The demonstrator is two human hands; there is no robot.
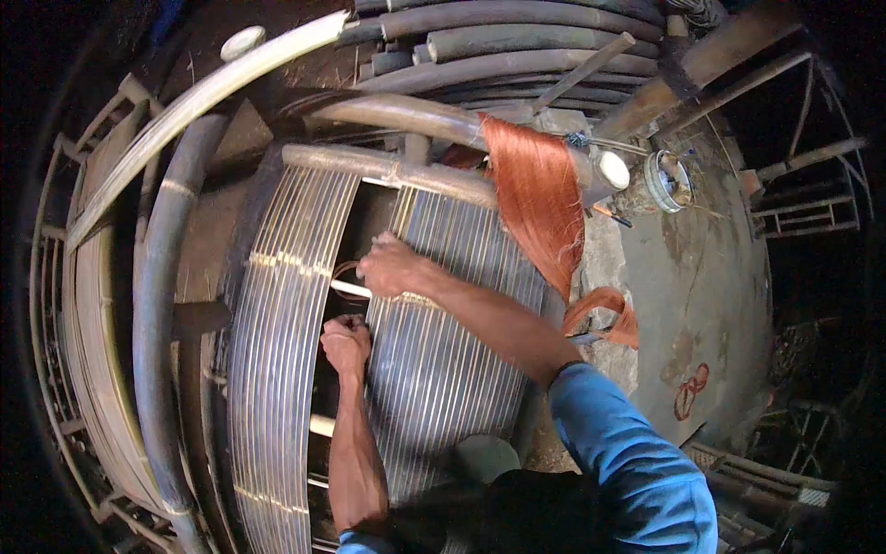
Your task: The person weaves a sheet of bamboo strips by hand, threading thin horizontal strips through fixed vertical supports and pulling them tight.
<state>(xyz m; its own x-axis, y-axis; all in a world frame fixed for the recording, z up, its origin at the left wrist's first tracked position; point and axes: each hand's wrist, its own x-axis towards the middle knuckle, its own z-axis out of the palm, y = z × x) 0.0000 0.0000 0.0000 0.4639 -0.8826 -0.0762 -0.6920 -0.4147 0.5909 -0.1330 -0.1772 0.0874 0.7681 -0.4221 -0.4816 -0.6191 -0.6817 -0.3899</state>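
Two panels of narrow bamboo slats lie side by side, a left slat panel (272,355) and a right slat panel (443,360), with a dark gap between them. A pale crossbar (350,289) spans that gap. At the right panel's left edge, my right hand (395,266) is closed, with a thin reddish-brown cord (342,270) looping out of its fingers around the crossbar. Lower down, over the gap, my left hand (346,345) is closed with its fingers curled; whatever it grips is hidden.
A hank of reddish-orange fibre (540,198) hangs over the thick bamboo rail (397,113) at the far side. Beyond it lie stacked bamboo poles (535,46). A bucket (666,180) stands at right, with a coil of cord (690,392) on the floor. Bamboo frames stand at left.
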